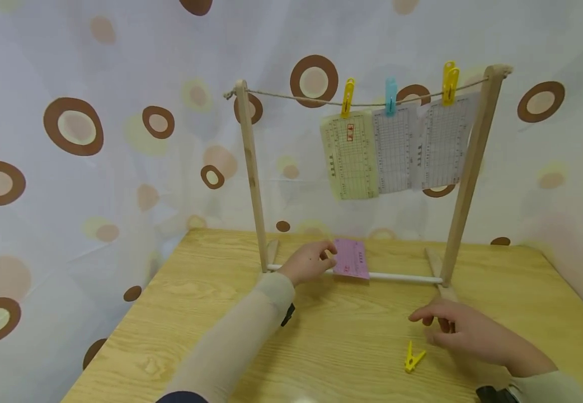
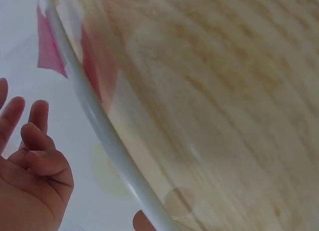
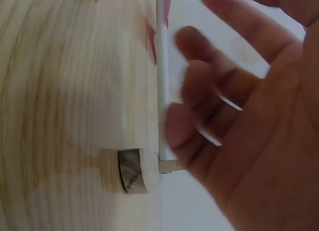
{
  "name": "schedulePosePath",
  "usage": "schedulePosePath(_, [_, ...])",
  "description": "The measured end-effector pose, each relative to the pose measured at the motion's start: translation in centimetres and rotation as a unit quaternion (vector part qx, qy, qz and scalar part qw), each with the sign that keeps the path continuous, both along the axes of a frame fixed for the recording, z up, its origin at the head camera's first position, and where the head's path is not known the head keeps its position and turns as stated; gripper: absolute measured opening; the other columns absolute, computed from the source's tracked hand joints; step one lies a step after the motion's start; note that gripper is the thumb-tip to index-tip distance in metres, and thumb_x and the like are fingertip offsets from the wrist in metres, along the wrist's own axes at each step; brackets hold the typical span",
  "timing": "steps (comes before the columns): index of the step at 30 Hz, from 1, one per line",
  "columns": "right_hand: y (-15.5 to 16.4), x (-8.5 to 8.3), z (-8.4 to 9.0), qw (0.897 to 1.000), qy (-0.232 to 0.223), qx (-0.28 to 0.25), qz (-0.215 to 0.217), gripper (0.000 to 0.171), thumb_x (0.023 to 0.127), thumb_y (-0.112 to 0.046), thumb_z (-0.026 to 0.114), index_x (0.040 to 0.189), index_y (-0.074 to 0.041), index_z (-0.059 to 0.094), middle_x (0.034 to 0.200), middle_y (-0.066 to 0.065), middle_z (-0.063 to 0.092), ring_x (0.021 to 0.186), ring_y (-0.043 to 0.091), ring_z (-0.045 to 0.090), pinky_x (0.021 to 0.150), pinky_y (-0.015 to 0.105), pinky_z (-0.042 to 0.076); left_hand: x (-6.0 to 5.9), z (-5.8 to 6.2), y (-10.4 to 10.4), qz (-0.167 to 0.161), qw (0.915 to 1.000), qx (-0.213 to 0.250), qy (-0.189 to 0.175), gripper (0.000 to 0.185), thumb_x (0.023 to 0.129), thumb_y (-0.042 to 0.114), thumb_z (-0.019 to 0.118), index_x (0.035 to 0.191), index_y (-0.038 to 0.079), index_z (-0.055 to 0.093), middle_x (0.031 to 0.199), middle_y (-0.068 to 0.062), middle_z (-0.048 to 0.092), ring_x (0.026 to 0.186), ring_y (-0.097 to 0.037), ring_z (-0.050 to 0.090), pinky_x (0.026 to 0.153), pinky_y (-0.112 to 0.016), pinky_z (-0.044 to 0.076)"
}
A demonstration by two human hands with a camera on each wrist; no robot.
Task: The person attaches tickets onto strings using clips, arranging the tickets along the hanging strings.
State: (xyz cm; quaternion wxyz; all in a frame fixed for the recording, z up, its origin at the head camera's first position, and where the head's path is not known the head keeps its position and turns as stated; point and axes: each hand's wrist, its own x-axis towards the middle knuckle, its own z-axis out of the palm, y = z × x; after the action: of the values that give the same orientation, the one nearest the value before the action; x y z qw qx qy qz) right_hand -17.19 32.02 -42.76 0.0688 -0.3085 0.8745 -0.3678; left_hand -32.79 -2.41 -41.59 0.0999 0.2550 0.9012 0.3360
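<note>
Pink slip (image 1: pixel 351 258): thin, limp, best pinched at edge; left hand (image 1: pixel 308 262) touching it, loosely curled; right hand (image 1: pixel 460 330) spread.

A pale curtain (image 1: pixel 120 84) printed with brown and yellow circles hangs behind a light wooden table (image 1: pixel 352 358).

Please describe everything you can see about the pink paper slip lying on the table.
The pink paper slip is a small rectangular sheet, thin, printed with faint lines and text too small to read. It lies flat on the wooden table, between the two posts of the small wooden drying rack. The rack's white bottom rod crosses its near edge; I cannot tell which lies on top. The left hand touches its left edge with the fingers. The right hand is apart from it.
</note>
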Motion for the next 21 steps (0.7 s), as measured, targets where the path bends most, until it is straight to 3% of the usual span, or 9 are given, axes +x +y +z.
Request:
schedulePosePath(3, [0.2,0.1,-0.4,0.998,-0.06,-0.007,0.034,0.036,0.1,-0.014,0.066,0.135,-0.013,0.062,0.11,0.002,0.06,0.081,0.011,0.054,0.066,0.027,0.047,-0.4,-0.6,0.5,0.012,0.9996,-0.022,0.008,0.029,0.104,0.031,0.06,0.13,0.018,0.063,0.106,0.002,0.064,0.088,-0.014,0.06,0.074,-0.034,0.051])
schedulePosePath(8, [-0.1,0.1,-1.2,0.99,-0.108,-0.02,0.085,0.039,0.097,-0.01,0.068,0.136,-0.012,0.062,0.112,0.003,0.061,0.083,0.013,0.054,0.068,0.027,0.047,-0.7,-1.1,1.5,0.021,0.9983,-0.052,0.015,0.023,0.102,0.031,0.063,0.122,0.02,0.065,0.102,0.004,0.064,0.087,-0.013,0.06,0.078,-0.034,0.05])
schedulePosePath(14, [-0.3,0.1,-1.6,0.987,-0.112,-0.016,0.117,0.042,0.095,-0.009,0.069,0.136,-0.017,0.063,0.114,0.002,0.06,0.085,0.013,0.054,0.07,0.027,0.046,-0.7,-1.1,2.5,0.03,0.9972,-0.066,0.017,0.016,0.1,0.035,0.066,0.109,0.022,0.062,0.1,0.004,0.064,0.087,-0.013,0.059,0.078,-0.034,0.05])
schedulePosePath(21, [-0.5,0.2,-1.6,0.987,-0.103,0.007,0.119,0.043,0.097,-0.013,0.068,0.138,-0.02,0.062,0.114,-0.001,0.059,0.087,0.009,0.053,0.072,0.026,0.045,-0.4,-1.5,3.0,0.032,0.9956,-0.087,0.013,0.019,0.1,0.036,0.066,0.111,0.022,0.06,0.103,0.004,0.065,0.086,-0.012,0.059,0.076,-0.033,0.05])
